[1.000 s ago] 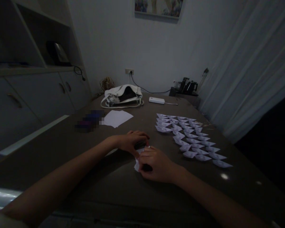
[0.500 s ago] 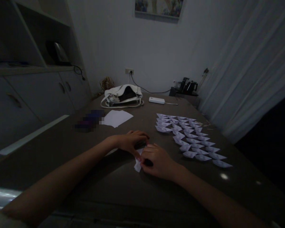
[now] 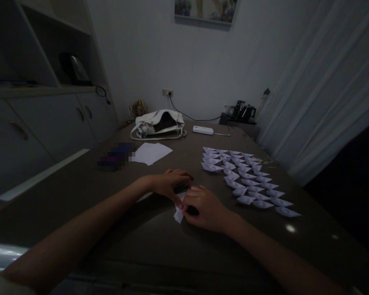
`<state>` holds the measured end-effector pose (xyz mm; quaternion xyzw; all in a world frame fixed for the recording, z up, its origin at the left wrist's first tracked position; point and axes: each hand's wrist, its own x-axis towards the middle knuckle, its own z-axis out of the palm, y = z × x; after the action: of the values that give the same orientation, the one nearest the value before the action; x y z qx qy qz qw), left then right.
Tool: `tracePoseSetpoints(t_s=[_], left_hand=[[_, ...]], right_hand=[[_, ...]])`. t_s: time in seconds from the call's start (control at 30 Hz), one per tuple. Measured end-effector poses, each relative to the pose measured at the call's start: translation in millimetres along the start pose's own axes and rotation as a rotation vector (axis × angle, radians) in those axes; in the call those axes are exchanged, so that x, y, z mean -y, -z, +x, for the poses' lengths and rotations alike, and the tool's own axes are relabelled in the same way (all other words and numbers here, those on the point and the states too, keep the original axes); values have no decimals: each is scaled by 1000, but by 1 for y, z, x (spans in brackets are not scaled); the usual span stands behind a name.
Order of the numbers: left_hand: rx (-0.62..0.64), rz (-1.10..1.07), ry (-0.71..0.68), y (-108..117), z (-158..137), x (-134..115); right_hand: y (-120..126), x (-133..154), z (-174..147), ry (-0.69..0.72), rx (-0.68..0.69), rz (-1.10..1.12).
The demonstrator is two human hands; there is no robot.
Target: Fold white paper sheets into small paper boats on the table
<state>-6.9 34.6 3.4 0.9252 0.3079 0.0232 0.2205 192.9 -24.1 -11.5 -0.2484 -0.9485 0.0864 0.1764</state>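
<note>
A small folded piece of white paper (image 3: 178,214) lies on the dark table between my hands, partly covered by them. My left hand (image 3: 171,184) arches over its far side, thumb pressed on the paper and fingertips meeting my right hand. With its fingers curled, my right hand (image 3: 204,208) grips the paper's right edge. Further right, several folded paper boats (image 3: 247,182) stand in slanting rows. Beyond my left hand lies a loose pile of white paper sheets (image 3: 152,153).
A white handbag (image 3: 160,124) sits at the table's far end, with a white power bank (image 3: 203,130) and short cable to its right. A blurred dark item (image 3: 115,156) lies left of the sheets. Black kettles (image 3: 246,110) stand on a low stand behind.
Hardly anything differs. Both hands stay on the folded paper in nearly the same pose, and the boats and sheets have not moved.
</note>
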Motion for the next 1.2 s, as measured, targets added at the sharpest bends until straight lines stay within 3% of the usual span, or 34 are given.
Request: tracePoseSetpoints(t_s=[0.53, 1.2], left_hand=[[-11, 8, -17, -1, 1, 2], [-1, -19, 4, 3, 0, -4]], right_hand=[[-3, -30, 3, -234, -131, -93], [-3, -36, 7, -430, -209, -166]])
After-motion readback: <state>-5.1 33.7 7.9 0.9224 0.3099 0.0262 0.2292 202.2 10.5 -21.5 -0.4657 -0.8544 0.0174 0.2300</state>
